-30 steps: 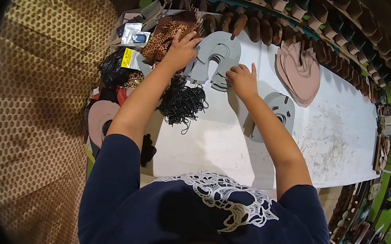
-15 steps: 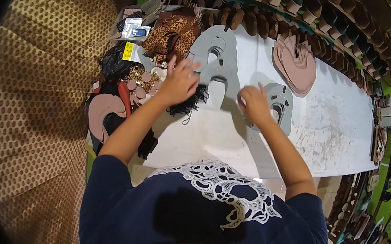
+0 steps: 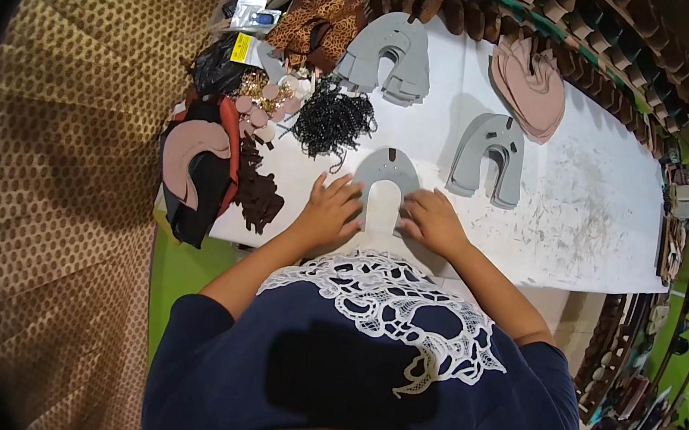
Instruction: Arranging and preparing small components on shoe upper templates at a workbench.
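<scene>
A grey horseshoe-shaped cut piece (image 3: 387, 173) lies flat on the white table (image 3: 570, 219) right in front of me. My left hand (image 3: 329, 211) presses on its left leg, fingers spread. The right leg lies under my right hand (image 3: 432, 220), which rests flat on it. Farther back sits a pile of the same grey pieces (image 3: 390, 56), and a smaller grey stack (image 3: 490, 156) lies to the right of my hands.
Pink cut pieces (image 3: 529, 84) are piled at the back right. Black beaded trim (image 3: 333, 119), leopard-print fabric (image 3: 317, 24), gold and pink ornaments (image 3: 265, 100) and dark material (image 3: 198, 170) crowd the table's left end. Racks of shoe lasts (image 3: 643, 59) line the far edge.
Both hands have drawn back from the far grey piles toward me, bringing one grey piece to the table's near edge, where they now press it flat.
</scene>
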The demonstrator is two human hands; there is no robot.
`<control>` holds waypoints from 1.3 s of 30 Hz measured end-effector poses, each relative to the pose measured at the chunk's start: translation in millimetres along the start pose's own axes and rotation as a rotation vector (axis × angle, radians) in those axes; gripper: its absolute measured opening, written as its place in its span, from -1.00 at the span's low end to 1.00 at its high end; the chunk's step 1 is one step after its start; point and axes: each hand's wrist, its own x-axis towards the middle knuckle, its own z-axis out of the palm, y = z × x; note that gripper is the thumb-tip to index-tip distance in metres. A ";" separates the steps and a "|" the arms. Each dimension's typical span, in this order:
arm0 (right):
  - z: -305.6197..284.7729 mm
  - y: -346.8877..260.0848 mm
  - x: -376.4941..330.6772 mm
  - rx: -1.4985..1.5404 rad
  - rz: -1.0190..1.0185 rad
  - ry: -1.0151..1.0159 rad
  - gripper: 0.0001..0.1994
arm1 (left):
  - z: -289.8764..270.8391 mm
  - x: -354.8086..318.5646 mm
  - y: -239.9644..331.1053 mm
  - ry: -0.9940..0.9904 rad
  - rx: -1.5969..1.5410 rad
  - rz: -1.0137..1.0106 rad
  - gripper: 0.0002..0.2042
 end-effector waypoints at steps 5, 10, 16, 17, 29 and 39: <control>34.0 -6.7 44.0 -0.100 0.102 0.241 -0.50 | 46.2 44.5 1.7 0.197 -0.003 -0.120 -0.44; 55.5 -9.9 49.9 -0.149 0.196 0.283 -0.42 | 64.8 49.6 -1.5 0.211 0.112 -0.158 -0.42; 57.6 -17.4 44.4 -0.170 0.256 0.246 -0.41 | 62.7 43.0 5.1 0.240 0.052 -0.193 -0.41; 57.3 -21.2 43.5 -0.179 0.288 0.233 -0.41 | 61.6 39.2 6.1 0.228 0.060 -0.196 -0.41; 35.8 -46.3 64.7 -0.130 0.216 0.397 -0.83 | 0.6 -8.7 -9.3 0.223 -0.141 -0.253 -0.69; 49.8 -105.8 161.5 0.055 -0.184 0.391 -0.85 | -34.8 -78.6 -64.0 0.503 0.046 -0.556 -0.79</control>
